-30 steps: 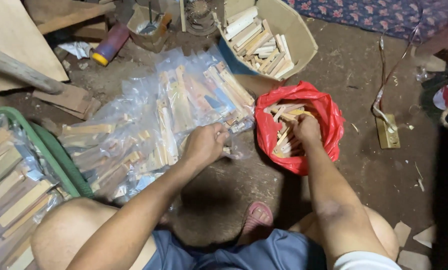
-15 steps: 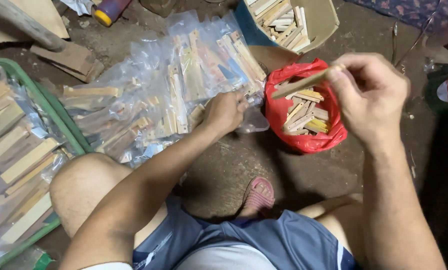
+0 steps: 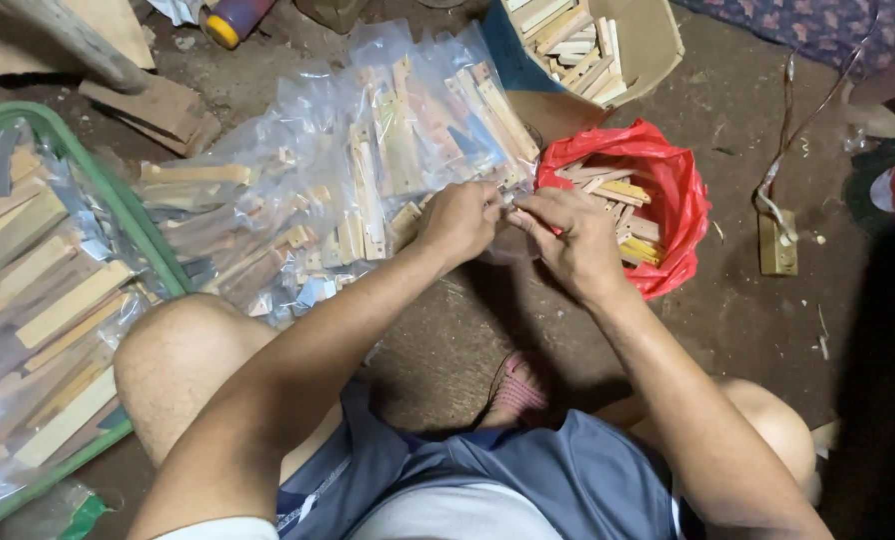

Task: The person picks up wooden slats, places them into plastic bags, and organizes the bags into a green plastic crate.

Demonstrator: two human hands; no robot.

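Wood stick (image 3: 509, 197): small piece pinched between both hands, just left of the red bag (image 3: 673, 215).
Surroundings: clear packets (image 3: 348, 190) of sticks left of the bag; cardboard box (image 3: 653, 40) beyond it.
Left hand (image 3: 460, 220): fingers closed on the stick.
Right hand (image 3: 568, 235): fingertips together on it.

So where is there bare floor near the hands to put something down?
Bare dirt floor lies right of the red bag, up to the small wooden block, and below the hands between the knees. Left of the left hand it is crowded with clear packets of sticks.
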